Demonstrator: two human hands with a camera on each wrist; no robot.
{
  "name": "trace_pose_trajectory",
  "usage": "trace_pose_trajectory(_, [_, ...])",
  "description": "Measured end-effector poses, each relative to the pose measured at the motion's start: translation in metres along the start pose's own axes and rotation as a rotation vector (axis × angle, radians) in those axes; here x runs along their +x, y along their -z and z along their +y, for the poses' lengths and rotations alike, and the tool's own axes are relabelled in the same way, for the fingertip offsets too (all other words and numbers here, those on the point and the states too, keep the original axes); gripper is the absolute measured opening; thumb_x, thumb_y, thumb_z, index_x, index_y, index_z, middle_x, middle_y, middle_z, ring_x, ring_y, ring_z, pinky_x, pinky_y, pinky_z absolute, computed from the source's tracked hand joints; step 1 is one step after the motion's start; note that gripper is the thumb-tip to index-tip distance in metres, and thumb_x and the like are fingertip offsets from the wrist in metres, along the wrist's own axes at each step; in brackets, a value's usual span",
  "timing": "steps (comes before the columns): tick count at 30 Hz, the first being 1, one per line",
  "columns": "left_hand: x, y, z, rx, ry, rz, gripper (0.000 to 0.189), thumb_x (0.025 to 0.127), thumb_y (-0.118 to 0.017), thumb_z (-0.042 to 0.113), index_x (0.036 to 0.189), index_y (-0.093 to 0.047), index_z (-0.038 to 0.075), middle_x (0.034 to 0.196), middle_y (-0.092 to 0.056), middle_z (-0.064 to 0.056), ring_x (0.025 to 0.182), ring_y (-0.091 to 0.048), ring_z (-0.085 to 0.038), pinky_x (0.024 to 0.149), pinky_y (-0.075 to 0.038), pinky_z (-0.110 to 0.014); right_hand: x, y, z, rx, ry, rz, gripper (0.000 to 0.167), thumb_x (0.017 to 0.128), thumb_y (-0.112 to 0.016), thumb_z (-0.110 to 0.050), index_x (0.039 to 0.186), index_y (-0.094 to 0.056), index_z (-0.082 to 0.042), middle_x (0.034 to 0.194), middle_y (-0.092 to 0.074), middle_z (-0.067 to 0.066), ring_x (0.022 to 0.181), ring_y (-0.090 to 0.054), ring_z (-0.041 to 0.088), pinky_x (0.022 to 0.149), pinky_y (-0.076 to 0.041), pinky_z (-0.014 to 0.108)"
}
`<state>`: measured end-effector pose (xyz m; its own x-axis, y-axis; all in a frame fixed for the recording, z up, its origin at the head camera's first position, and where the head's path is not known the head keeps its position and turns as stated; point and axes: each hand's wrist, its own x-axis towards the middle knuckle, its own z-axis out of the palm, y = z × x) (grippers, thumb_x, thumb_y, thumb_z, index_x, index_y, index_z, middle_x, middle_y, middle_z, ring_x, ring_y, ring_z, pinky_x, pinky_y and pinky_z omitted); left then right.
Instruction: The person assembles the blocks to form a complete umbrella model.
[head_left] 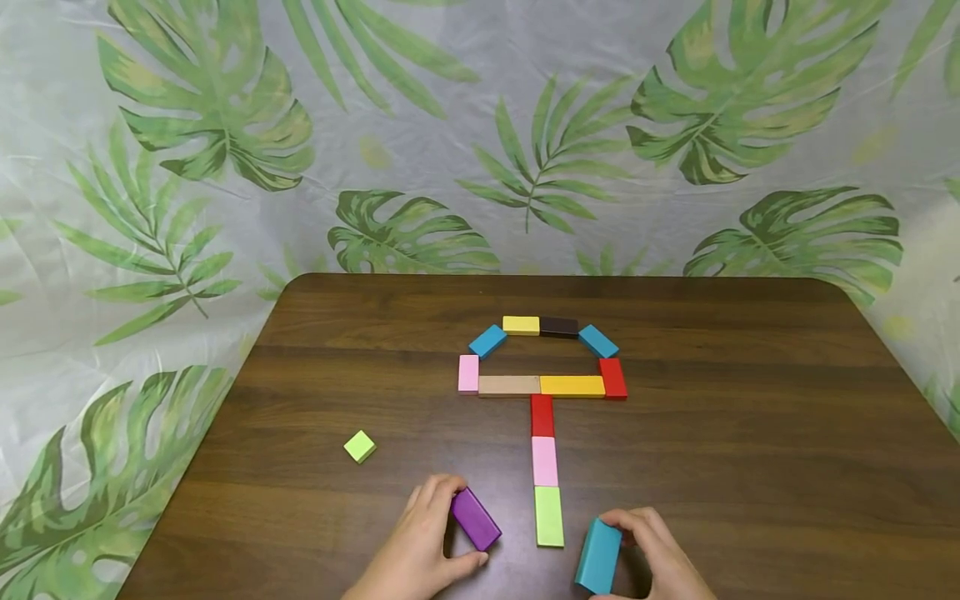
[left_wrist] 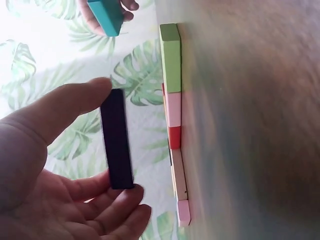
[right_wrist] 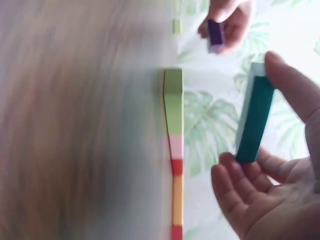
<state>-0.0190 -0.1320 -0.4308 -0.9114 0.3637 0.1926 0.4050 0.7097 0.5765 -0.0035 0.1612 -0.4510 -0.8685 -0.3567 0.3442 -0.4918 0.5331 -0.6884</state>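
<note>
My left hand [head_left: 425, 535] pinches a purple block [head_left: 476, 519] end to end between thumb and fingers, held above the table in the left wrist view. On the other side, my right hand [head_left: 654, 554] grips a teal block [head_left: 599, 556] the same way, also raised. Between the hands lies a column of flat blocks: light green [head_left: 549, 517], pink [head_left: 545, 461] and red [head_left: 542, 416]. It runs up to a tan block [head_left: 509, 385] and an orange-yellow block [head_left: 572, 385] laid end to end.
Above that row, an arch joins a pink block [head_left: 468, 373], blue blocks [head_left: 488, 341], a yellow block [head_left: 521, 325], a black block [head_left: 558, 327] and a red block [head_left: 612, 378]. A small lime cube [head_left: 360, 447] sits left on the brown table [head_left: 300, 358]. Leaf-patterned cloth [head_left: 420, 167] hangs behind.
</note>
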Motion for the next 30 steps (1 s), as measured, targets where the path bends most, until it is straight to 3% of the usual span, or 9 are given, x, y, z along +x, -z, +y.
trace_pose_trajectory(4, [0.000,-0.005,0.001,0.014,0.003,-0.072,0.067,0.061,-0.080,0.030,0.114,-0.046,0.004,0.107,-0.046,0.001,0.097,-0.044,-0.015,0.085,-0.041,-0.034,0.000,-0.007,0.009,0.031,0.130,-0.021,0.075,0.057,-0.083,-0.043,0.112,-0.051,-0.003,0.103,-0.043,-0.006,0.087,-0.043,0.005,0.067,-0.042,0.021])
trace_pose_trajectory(10, [0.000,-0.012,0.002,0.081,-0.037,-0.125,0.066,0.060,-0.080,0.031,0.110,-0.048,0.002,0.105,-0.047,-0.001,0.094,-0.047,-0.018,0.083,-0.041,-0.036,-0.004,-0.018,0.012,0.090,0.120,-0.080,0.073,0.061,-0.080,-0.044,0.112,-0.049,-0.002,0.103,-0.040,-0.008,0.085,-0.042,0.004,0.063,-0.043,0.023])
trace_pose_trajectory(19, [0.001,-0.017,0.000,0.114,-0.030,-0.169,0.065,0.060,-0.080,0.033,0.109,-0.049,0.004,0.102,-0.047,0.001,0.089,-0.046,-0.015,0.080,-0.042,-0.036,-0.009,-0.035,0.019,-0.006,0.189,-0.059,0.062,0.065,-0.076,-0.047,0.106,-0.054,-0.006,0.097,-0.044,-0.009,0.084,-0.043,0.003,0.064,-0.041,0.020])
trace_pose_trajectory(22, [0.001,-0.018,-0.002,0.117,-0.030,-0.180,0.064,0.060,-0.081,0.034,0.108,-0.050,0.005,0.101,-0.047,0.002,0.088,-0.046,-0.015,0.079,-0.041,-0.035,-0.009,-0.039,0.018,-0.031,0.189,-0.059,0.059,0.065,-0.074,-0.049,0.104,-0.055,-0.009,0.094,-0.045,-0.009,0.082,-0.044,0.004,0.061,-0.039,0.021])
trace_pose_trajectory(30, [0.001,-0.021,-0.005,0.092,-0.011,-0.198,0.066,0.060,-0.080,0.036,0.110,-0.049,0.006,0.101,-0.047,0.003,0.090,-0.045,-0.015,0.081,-0.041,-0.036,-0.012,-0.043,0.008,-0.197,0.061,-0.110,0.055,0.066,-0.070,-0.055,0.101,-0.057,-0.015,0.095,-0.047,-0.009,0.083,-0.044,0.006,0.058,-0.034,0.026])
